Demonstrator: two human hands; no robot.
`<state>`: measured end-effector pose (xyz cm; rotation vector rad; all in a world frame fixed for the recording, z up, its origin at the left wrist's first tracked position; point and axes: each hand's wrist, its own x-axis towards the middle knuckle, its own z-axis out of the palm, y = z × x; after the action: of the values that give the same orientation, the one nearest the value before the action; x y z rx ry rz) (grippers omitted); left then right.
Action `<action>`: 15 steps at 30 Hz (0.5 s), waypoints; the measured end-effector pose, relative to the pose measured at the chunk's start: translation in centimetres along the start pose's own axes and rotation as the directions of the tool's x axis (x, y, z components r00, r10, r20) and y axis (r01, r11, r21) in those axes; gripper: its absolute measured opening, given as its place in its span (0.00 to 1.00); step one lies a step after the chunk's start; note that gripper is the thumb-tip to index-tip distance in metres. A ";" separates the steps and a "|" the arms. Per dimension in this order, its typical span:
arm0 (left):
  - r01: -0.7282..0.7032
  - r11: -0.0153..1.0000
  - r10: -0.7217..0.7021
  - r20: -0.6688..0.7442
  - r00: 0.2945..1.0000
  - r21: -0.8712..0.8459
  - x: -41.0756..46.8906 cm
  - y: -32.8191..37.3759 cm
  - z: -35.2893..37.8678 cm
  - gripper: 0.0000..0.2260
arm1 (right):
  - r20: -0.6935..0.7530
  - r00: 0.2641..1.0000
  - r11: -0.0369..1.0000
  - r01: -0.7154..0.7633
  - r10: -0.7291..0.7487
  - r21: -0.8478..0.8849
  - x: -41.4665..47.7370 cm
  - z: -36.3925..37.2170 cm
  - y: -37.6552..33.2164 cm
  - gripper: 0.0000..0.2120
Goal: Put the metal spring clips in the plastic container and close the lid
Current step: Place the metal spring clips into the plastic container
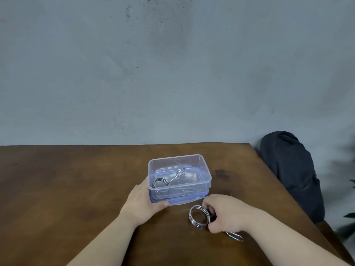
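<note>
A clear plastic container (203, 169) stands open on the brown table, resting on its blue-rimmed lid (184, 201). One metal spring clip (162, 184) lies inside it. My left hand (142, 203) holds the container's near left corner, thumb on the lid's edge. A second metal spring clip (198, 216) lies on the table just right of and nearer than the container. My right hand (224, 214) is closed around that clip's handles, and one handle end pokes out behind the hand.
The wooden table (76, 189) ends at a grey wall behind and at an edge on the right. A dark bag (292, 173) sits past the table's right edge. Green leaves (348, 223) show at the far right.
</note>
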<state>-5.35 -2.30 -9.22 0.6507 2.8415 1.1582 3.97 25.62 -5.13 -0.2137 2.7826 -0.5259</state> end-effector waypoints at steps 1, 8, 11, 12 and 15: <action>0.000 1.000 0.000 -0.002 1.000 0.000 0.0 0.0 0.0 0.36 | -0.004 1.000 0.999 0.012 -0.012 0.039 0.1 -0.3 -0.3 0.14; 0.013 1.000 -0.012 -0.028 1.000 0.016 0.2 -0.3 0.0 0.38 | -0.251 0.955 0.971 0.197 -0.159 0.136 4.0 -8.1 -5.7 0.14; 0.002 1.000 -0.002 -0.023 1.000 0.018 0.5 -0.5 0.0 0.39 | -0.253 0.947 0.973 0.222 -0.199 0.061 6.9 -10.0 -7.4 0.13; 0.000 1.000 0.001 -0.022 1.000 0.018 0.5 -0.6 0.0 0.39 | -0.230 0.952 0.976 0.215 -0.201 0.039 7.9 -10.1 -7.7 0.13; -0.023 0.999 0.023 -0.020 1.000 0.028 0.8 -0.9 0.1 0.38 | -0.121 0.973 0.980 0.196 -0.198 -0.035 10.8 -9.1 -8.0 0.15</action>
<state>-6.38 -2.54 -9.84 0.6785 2.8799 1.1366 -8.40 19.10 3.17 -0.4825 2.9064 -0.5719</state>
